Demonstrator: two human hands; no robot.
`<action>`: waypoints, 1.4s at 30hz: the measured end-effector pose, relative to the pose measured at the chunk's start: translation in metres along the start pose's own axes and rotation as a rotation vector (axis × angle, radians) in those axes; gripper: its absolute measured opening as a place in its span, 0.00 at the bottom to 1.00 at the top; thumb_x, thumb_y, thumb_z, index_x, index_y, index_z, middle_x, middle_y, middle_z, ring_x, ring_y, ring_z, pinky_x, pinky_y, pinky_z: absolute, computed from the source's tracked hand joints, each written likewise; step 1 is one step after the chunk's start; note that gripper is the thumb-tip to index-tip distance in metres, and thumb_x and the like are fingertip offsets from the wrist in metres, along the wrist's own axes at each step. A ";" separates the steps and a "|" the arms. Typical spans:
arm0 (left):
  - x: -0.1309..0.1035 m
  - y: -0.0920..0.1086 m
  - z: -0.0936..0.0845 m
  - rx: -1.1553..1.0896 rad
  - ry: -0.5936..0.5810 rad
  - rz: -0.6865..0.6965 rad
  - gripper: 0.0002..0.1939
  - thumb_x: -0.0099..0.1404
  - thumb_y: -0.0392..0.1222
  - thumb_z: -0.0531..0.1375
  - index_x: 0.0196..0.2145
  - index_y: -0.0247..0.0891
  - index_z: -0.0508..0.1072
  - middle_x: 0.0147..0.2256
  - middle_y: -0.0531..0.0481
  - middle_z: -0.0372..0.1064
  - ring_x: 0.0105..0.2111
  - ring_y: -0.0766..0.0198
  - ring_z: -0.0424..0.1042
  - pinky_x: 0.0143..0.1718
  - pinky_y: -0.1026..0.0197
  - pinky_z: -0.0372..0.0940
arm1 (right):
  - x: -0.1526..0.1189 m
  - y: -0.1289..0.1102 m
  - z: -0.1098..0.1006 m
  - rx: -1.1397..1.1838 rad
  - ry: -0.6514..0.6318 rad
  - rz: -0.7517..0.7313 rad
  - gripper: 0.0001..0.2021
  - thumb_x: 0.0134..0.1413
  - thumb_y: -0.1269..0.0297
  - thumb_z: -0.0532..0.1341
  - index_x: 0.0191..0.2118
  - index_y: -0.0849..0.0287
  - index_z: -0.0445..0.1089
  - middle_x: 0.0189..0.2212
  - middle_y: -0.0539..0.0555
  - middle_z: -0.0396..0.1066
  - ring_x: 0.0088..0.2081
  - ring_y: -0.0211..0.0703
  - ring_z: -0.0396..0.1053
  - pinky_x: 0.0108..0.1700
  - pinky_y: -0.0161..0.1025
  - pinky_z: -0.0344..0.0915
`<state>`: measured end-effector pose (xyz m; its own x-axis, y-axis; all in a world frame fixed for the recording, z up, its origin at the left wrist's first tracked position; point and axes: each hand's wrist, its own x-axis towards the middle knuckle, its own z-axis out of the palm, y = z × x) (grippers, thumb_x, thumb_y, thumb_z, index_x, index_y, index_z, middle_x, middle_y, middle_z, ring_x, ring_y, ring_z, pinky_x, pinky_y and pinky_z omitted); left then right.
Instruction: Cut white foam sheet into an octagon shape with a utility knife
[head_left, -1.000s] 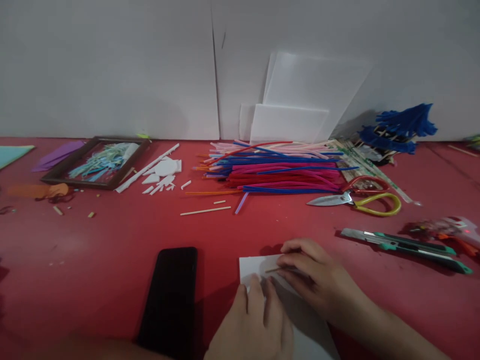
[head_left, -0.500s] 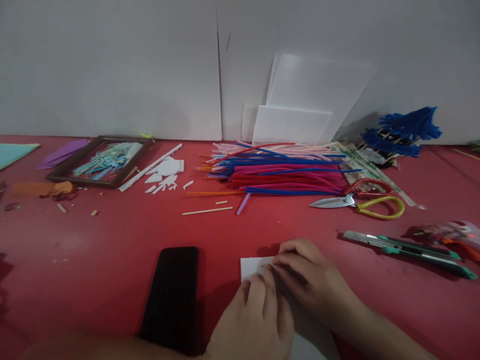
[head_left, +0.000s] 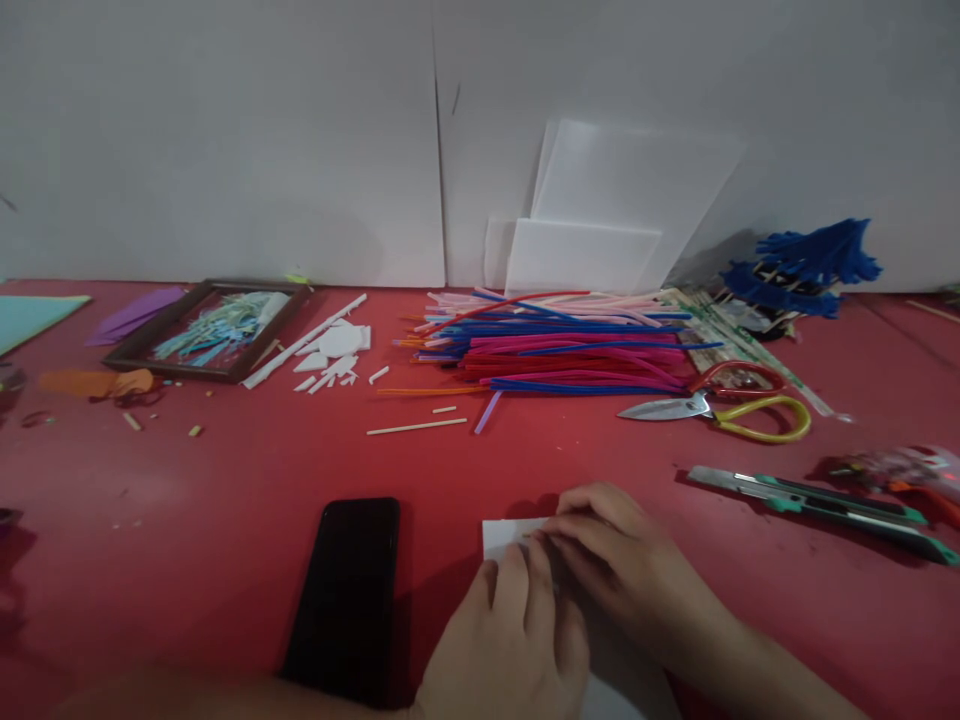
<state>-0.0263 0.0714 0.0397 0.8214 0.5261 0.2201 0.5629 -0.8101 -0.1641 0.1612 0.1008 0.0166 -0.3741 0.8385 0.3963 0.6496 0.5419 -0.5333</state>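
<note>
A white sheet of paper or board (head_left: 510, 538) lies on the red table under both hands. My left hand (head_left: 506, 635) rests on it, fingers bent and pressed close together, their tips down on its upper part. Coming in from the right, my right hand (head_left: 630, 560) has its thumb and fingers closed in a pinch beside the left fingertips. A tiny tan bit shows between the fingertips of the two hands; it is too small and covered to name. The hands hide most of the sheet.
A black phone (head_left: 345, 600) lies to the left. Scissors (head_left: 712, 405) and a box cutter (head_left: 817, 510) are at right. Behind lie pipe cleaners (head_left: 570, 350), thin wooden sticks (head_left: 416, 426), white scraps (head_left: 337, 345) and a brown frame (head_left: 202, 370). White sheets (head_left: 585, 255) lean on the wall.
The whole view has shifted slightly, so things sit a little lower. Both hands keep nearly the same pose on the white sheet, with only slight finger movement.
</note>
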 end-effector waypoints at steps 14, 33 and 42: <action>0.000 0.015 0.017 0.100 0.237 -0.172 0.10 0.65 0.32 0.52 0.41 0.36 0.70 0.44 0.41 0.77 0.42 0.53 0.75 0.36 0.57 0.67 | 0.002 0.000 -0.006 0.002 0.036 0.007 0.09 0.60 0.74 0.55 0.35 0.57 0.71 0.33 0.54 0.72 0.34 0.39 0.72 0.35 0.35 0.71; -0.001 0.008 0.011 0.127 0.152 -0.099 0.11 0.69 0.35 0.53 0.44 0.35 0.73 0.46 0.42 0.76 0.42 0.56 0.75 0.33 0.61 0.67 | 0.005 -0.001 -0.009 0.125 -0.080 0.186 0.09 0.58 0.71 0.55 0.30 0.55 0.71 0.32 0.53 0.71 0.33 0.40 0.72 0.32 0.35 0.69; -0.002 0.008 0.011 0.148 0.167 -0.090 0.10 0.69 0.35 0.52 0.43 0.36 0.72 0.46 0.43 0.76 0.41 0.55 0.75 0.37 0.58 0.67 | 0.006 -0.002 -0.009 0.126 -0.115 0.194 0.10 0.60 0.70 0.53 0.31 0.56 0.71 0.33 0.54 0.70 0.35 0.41 0.71 0.34 0.37 0.70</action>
<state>-0.0224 0.0673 0.0271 0.7473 0.5346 0.3945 0.6508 -0.7085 -0.2727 0.1636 0.1039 0.0272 -0.3282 0.9246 0.1934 0.6314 0.3670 -0.6831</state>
